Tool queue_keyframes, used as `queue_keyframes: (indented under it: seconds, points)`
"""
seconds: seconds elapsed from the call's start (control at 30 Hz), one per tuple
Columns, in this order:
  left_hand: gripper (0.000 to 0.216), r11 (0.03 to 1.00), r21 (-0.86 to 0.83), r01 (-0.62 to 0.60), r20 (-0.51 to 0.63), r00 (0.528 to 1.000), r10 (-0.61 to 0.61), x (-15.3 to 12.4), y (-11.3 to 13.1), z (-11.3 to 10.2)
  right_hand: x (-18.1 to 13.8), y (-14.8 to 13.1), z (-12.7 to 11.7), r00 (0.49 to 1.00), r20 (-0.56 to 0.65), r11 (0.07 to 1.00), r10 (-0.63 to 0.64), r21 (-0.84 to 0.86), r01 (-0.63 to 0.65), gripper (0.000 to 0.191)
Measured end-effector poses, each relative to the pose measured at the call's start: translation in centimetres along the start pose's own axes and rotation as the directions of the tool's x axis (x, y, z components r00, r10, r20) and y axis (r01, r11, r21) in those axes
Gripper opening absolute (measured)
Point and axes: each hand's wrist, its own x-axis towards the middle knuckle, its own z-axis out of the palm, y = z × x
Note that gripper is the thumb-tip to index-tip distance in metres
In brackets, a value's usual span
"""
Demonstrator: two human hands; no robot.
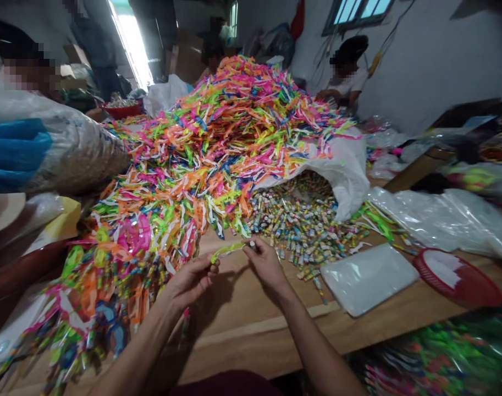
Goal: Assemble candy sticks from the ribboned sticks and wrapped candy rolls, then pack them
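Note:
A yellow-green and white plastic strip (230,250) stretches between my two hands over the wooden table (234,324). My left hand (195,278) pinches its left end between thumb and fingers. At the other end, my right hand (264,263) is closed on the strip, and a small pale piece (252,243) shows at its fingertips; its kind is too small to tell. Just beyond my hands lies a pile of small printed cylinders (300,225), partly under a white sack (352,170). Left of my left hand are strips with such cylinders at their ends (135,291).
A tall heap of coloured strips (242,121) fills the table's far side. To the right lie a stack of clear plastic bags (370,278) and a red basket (457,275). A full sack (81,143) stands at left. Other people (347,71) sit around the table.

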Motion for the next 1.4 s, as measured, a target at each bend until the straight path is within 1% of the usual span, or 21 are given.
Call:
queue_keyframes:
  seconds: [0.1,0.17,0.23,0.3,0.33,0.4,0.5,0.6,0.7,0.83,0.87,0.93,1.0,1.03,1.1,1.17,1.23,1.3,1.33,1.37,1.4]
  points:
    - [0.016,0.977,0.05,-0.209,-0.024,0.977,0.211,0.4,-1.7,0.2,-0.8,-0.3,2.0,0.998,-0.046,0.997,0.038,0.067,-0.035,0.032]
    - [0.032,0.937,0.104,-0.333,-0.002,0.942,0.335,0.8,-3.1,0.5,-1.6,-0.6,3.3,0.997,-0.04,0.993,0.065,0.099,-0.06,0.034]
    - [0.044,0.878,0.214,-0.429,-0.019,0.897,0.443,1.0,-4.2,0.8,-2.4,-0.9,4.3,0.998,0.01,0.99,0.067,0.123,-0.068,0.034]
    - [0.046,0.83,0.299,-0.47,-0.085,0.854,0.514,1.2,-4.8,0.9,-3.1,-1.2,4.6,0.997,0.075,0.992,0.032,0.121,-0.04,0.035]
    - [0.047,0.825,0.303,-0.477,-0.124,0.839,0.53,1.3,-4.9,0.9,-3.5,-1.3,4.6,0.996,0.094,0.995,-0.002,0.101,-0.007,0.036]
    - [0.05,0.84,0.245,-0.484,-0.183,0.828,0.53,1.3,-4.8,0.7,-4.0,-1.5,4.2,0.992,0.095,0.996,-0.086,0.023,0.084,0.037]
    - [0.054,0.846,0.174,-0.504,-0.226,0.816,0.533,1.2,-4.4,0.5,-4.5,-1.8,3.9,0.979,0.11,0.981,-0.169,-0.074,0.177,0.037]
    - [0.052,0.834,0.195,-0.515,-0.222,0.805,0.55,0.7,-4.0,0.7,-4.7,-2.5,4.3,0.971,0.128,0.974,-0.203,-0.072,0.213,0.028]
    - [0.048,0.822,0.233,-0.519,-0.226,0.794,0.565,0.1,-3.8,1.1,-4.8,-3.1,5.0,0.967,0.104,0.969,-0.233,-0.059,0.24,0.019]
    - [0.047,0.807,0.278,-0.522,-0.253,0.771,0.585,-0.6,-3.2,1.4,-4.7,-3.3,6.0,0.959,0.063,0.958,-0.278,-0.057,0.281,0.016]
    - [0.047,0.796,0.292,-0.531,-0.255,0.759,0.599,-0.7,-3.0,1.3,-4.8,-3.3,6.2,0.955,0.06,0.954,-0.29,-0.057,0.293,0.016]
    - [0.044,0.763,0.328,-0.558,-0.279,0.714,0.642,-0.9,-2.8,0.9,-4.8,-3.0,6.6,0.949,0.069,0.948,-0.309,-0.058,0.313,0.017]
    - [0.042,0.739,0.368,-0.565,-0.329,0.664,0.671,-0.9,-2.7,0.2,-4.8,-2.4,7.2,0.938,0.116,0.941,-0.327,-0.052,0.334,0.019]
    - [0.041,0.734,0.385,-0.559,-0.359,0.642,0.677,-0.7,-2.7,-0.2,-4.7,-2.1,7.6,0.938,0.096,0.94,-0.332,-0.045,0.338,0.019]
    - [0.04,0.733,0.405,-0.547,-0.403,0.613,0.68,-0.2,-2.9,-1.1,-4.3,-1.4,8.4,0.934,0.096,0.937,-0.345,-0.023,0.349,0.019]
    - [0.04,0.718,0.405,-0.566,-0.403,0.595,0.696,0.4,-2.8,-1.7,-3.6,-1.2,9.1,0.934,0.101,0.938,-0.343,-0.006,0.346,0.021]
    - [0.04,0.7,0.389,-0.599,-0.383,0.586,0.714,0.7,-1.7,-1.8,-2.6,-1.9,9.8,0.936,0.093,0.94,-0.339,0.012,0.34,0.026]
    - [0.041,0.65,0.378,-0.66,-0.349,0.548,0.76,0.3,1.5,-1.1,-0.9,-3.8,10.4,0.932,0.077,0.935,-0.355,0.04,0.353,0.031]
    - [0.042,0.599,0.378,-0.706,-0.335,0.499,0.799,-0.4,4.0,-0.4,0.1,-5.0,10.6,0.925,0.07,0.927,-0.375,0.054,0.371,0.034]
    - [0.042,0.522,0.373,-0.767,-0.313,0.426,0.849,-1.4,7.0,0.4,1.2,-6.4,10.8,0.913,0.069,0.915,-0.401,0.068,0.397,0.035]
    - [0.041,0.431,0.371,-0.823,-0.304,0.331,0.893,-2.7,10.2,1.3,2.2,-7.9,10.9,0.899,0.066,0.9,-0.433,0.081,0.428,0.037]
